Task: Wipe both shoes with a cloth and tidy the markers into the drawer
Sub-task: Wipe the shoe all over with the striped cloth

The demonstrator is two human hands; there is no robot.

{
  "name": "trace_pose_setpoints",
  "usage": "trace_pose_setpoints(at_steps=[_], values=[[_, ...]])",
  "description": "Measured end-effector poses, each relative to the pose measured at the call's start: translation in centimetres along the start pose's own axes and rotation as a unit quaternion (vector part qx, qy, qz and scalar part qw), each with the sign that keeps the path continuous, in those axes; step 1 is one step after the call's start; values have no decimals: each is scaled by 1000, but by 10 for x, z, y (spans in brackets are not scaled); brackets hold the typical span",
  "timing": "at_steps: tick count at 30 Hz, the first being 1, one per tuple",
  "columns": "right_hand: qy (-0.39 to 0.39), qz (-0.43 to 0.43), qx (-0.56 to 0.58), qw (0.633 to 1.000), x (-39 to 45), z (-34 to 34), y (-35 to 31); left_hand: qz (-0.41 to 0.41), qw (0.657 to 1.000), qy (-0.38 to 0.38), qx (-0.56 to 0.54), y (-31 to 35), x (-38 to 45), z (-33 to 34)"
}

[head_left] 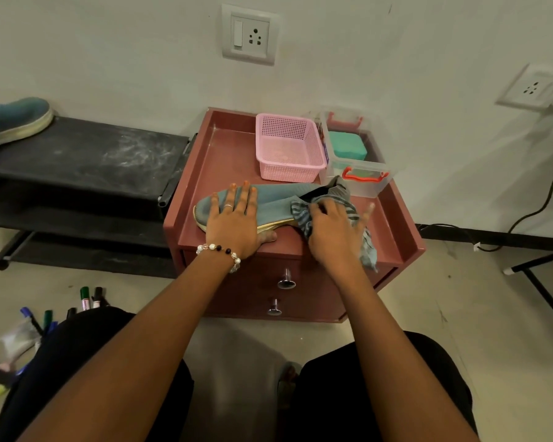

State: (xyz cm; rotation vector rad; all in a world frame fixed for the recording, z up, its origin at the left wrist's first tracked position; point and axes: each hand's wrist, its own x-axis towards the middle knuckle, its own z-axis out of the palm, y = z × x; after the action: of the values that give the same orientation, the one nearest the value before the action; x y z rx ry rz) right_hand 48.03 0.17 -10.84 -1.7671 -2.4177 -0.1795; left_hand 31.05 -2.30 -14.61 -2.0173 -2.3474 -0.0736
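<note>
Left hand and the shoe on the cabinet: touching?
Touching. The head view shows the left hand lying flat on the shoe, fingers spread over its upper and thumb under the sole edge, with no gap.

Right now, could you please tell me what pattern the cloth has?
The cloth has grey and pale blue stripes, seen in the head view, the only one.

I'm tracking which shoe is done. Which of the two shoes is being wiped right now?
The shoe lying on the red cabinet, under the left hand, with the right hand working the striped cloth on it. The other shoe sits untouched on the black rack.
</note>
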Motion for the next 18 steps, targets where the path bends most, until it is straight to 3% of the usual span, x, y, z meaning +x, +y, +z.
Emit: trace_pose_setpoints(at_steps=[6, 11, 15, 18], values=[[-26, -8, 17, 999, -2, 12, -35, -5, 1000, -1, 10, 3, 0, 0], [-42, -141, 82, 986, -7, 15, -58, 2, 999, 3, 36, 1, -2, 0], [-89, -176, 167, 966, 0, 8, -41, 2, 1000, -7, 28, 0, -1, -1], [-67, -137, 90, 984, 2, 4, -14, 2, 1000, -10, 12, -1, 1, 1]])
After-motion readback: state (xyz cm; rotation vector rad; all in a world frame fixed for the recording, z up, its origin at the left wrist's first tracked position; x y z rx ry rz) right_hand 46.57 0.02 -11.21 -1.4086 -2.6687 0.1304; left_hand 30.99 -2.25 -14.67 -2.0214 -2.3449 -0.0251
